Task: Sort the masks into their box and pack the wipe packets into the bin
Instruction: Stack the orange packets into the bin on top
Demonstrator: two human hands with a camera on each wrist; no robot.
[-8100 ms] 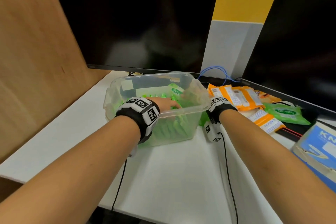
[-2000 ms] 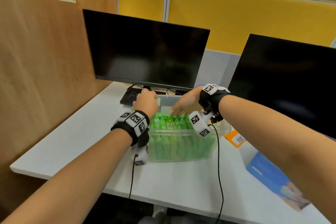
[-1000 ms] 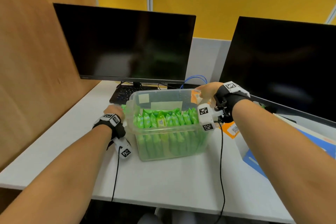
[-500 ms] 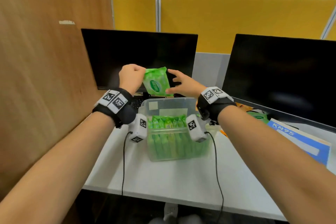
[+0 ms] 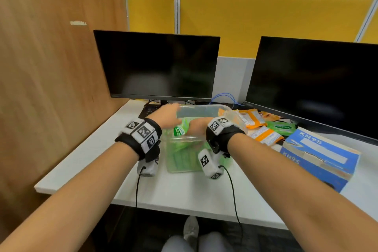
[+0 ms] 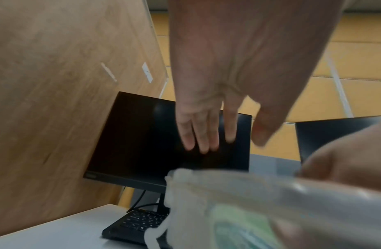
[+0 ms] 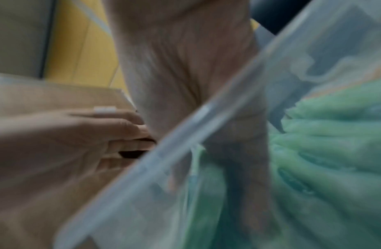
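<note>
A clear plastic bin [image 5: 201,111] stands mid-table, packed with upright green wipe packets [image 5: 184,159]. My right hand [image 5: 197,127] reaches down into the bin and seems to pinch one more green packet [image 5: 178,131] at its top; the right wrist view is blurred, with the fingers [image 7: 240,168] down among the packets. My left hand [image 5: 167,114] hovers over the bin's left rim, and the left wrist view shows its fingers [image 6: 206,134] straight and holding nothing. Loose orange packets [image 5: 252,118] and a green one [image 5: 282,127] lie to the right, beside the blue KN95 mask box [image 5: 319,155]. No masks show.
Two dark monitors [image 5: 159,67] [image 5: 315,86] stand behind the bin, with a black keyboard [image 5: 150,108] under the left one. A wooden partition [image 5: 51,67] closes the left side. The white table's front edge [image 5: 163,200] is near me.
Half a second ago my left hand held the green packet up in the air with my right hand beside it. Now the packet is down at the bin, under my right hand, and my left hand has let go.
</note>
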